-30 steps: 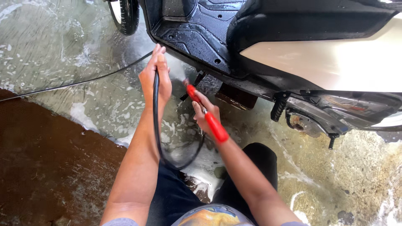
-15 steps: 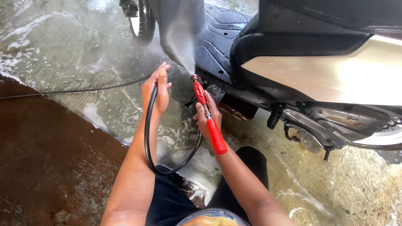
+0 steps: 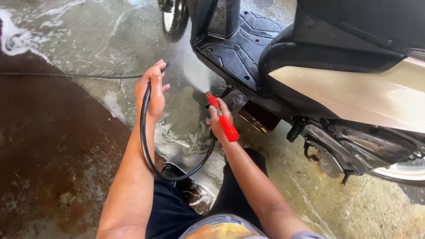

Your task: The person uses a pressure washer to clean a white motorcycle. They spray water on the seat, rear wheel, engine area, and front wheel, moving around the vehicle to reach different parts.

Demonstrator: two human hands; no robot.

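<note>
Fingers of the right hand (image 3: 217,118) are wrapped tight round the red spray gun (image 3: 223,118), nozzle end pointing up and away toward the scooter's underside, so the fan of water (image 3: 195,73) strikes the lower edge of the black footboard (image 3: 234,48). Grip sits mid-handle, likely for trigger reach and to steady the kick. Left hand (image 3: 152,88) has its fingers curled loosely round the black hose (image 3: 146,132), held raised and off to the side; judging by that, it keeps the hose clear of the spray line and off the wet floor. Hose drops from that hand in a loop past the knees and rises to the gun's rear. Thinner run of hose lies across the wet concrete floor (image 3: 66,44) to the left. Scooter (image 3: 345,88) stands just ahead: cream side panel, dark seat, front wheel (image 3: 175,17) at top, kick-start lever and stand bracket low on its side. Soapy foam streaks the floor near the knees.
</note>
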